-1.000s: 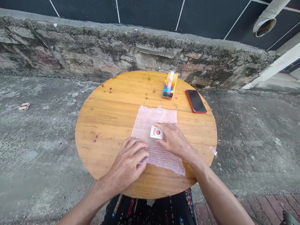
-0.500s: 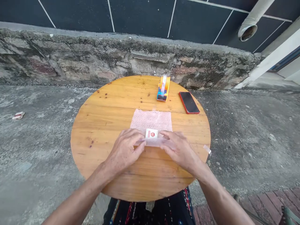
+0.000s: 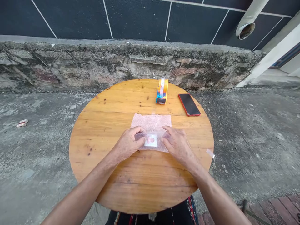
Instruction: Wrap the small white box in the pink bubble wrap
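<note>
1 head-worn camera looks forward and down, from close above, at the round table (image 3: 145,184)

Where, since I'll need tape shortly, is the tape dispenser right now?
In the head view the tape dispenser stands on the far part of the round table, slightly right of centre, just left of the red phone and beyond the bubble wrap.

Round wooden table (image 3: 140,187) with bubble wrap (image 3: 152,120), tape dispenser (image 3: 162,91), red phone (image 3: 189,104).
</note>
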Demonstrator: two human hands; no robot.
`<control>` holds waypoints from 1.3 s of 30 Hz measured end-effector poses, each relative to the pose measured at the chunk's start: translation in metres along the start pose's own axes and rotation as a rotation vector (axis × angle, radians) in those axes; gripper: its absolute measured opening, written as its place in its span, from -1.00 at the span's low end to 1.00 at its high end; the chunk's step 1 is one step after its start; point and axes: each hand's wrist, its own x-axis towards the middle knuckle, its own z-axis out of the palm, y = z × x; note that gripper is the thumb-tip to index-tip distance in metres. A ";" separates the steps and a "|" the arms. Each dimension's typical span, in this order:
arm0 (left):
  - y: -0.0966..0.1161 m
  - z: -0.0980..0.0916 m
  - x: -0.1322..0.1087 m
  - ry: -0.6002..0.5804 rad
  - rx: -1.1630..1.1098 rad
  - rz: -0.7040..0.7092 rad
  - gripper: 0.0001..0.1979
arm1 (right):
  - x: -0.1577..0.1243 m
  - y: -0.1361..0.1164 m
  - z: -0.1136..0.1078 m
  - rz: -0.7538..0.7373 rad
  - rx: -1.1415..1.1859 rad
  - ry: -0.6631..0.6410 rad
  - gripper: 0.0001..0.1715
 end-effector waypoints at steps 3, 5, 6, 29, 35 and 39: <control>0.000 0.002 0.001 0.003 -0.009 -0.009 -0.90 | -0.010 -0.012 -0.008 -0.060 -0.123 0.190 -0.63; 0.002 0.002 0.001 0.007 -0.021 -0.009 -0.91 | -0.018 -0.023 -0.010 -0.133 -0.146 0.232 -0.75; 0.003 0.002 0.001 0.009 -0.029 -0.009 -0.92 | -0.022 -0.029 -0.010 -0.194 -0.133 0.216 -0.78; 0.009 -0.001 -0.010 -0.060 -0.092 -0.018 -0.57 | -0.026 -0.034 0.004 -0.372 -0.194 -0.057 -0.73; 0.001 -0.002 -0.016 -0.014 -0.061 -0.019 -0.68 | -0.025 -0.034 0.002 -0.384 -0.157 -0.086 -0.72; -0.010 -0.004 -0.026 0.040 0.028 -0.073 -0.71 | -0.022 -0.035 0.001 -0.381 -0.188 -0.142 -0.72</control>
